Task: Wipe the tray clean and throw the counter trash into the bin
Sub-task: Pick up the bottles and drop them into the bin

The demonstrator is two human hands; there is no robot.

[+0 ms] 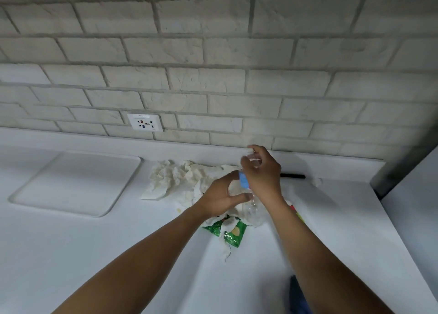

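Observation:
A white tray (pixel 75 183) lies flat on the white counter at the left. Right of it sits a heap of crumpled white paper towels (pixel 180 178). Over the heap, both hands hold a clear plastic bottle with a blue label (pixel 244 180). My right hand (pixel 263 171) grips the bottle's upper part from above. My left hand (pixel 222 197) grips its lower part from the left. A green snack wrapper (pixel 233 234) lies under my wrists, partly covered by paper. A bit of red and yellow wrapper (pixel 295 210) peeks out behind my right forearm.
A black pen-like stick (pixel 292 176) lies by the back wall, with a small white scrap (pixel 316 181) beside it. A wall socket (pixel 145 122) is set in the brick wall. A dark blue object (pixel 297 294) shows at the bottom edge. The counter ends at the right.

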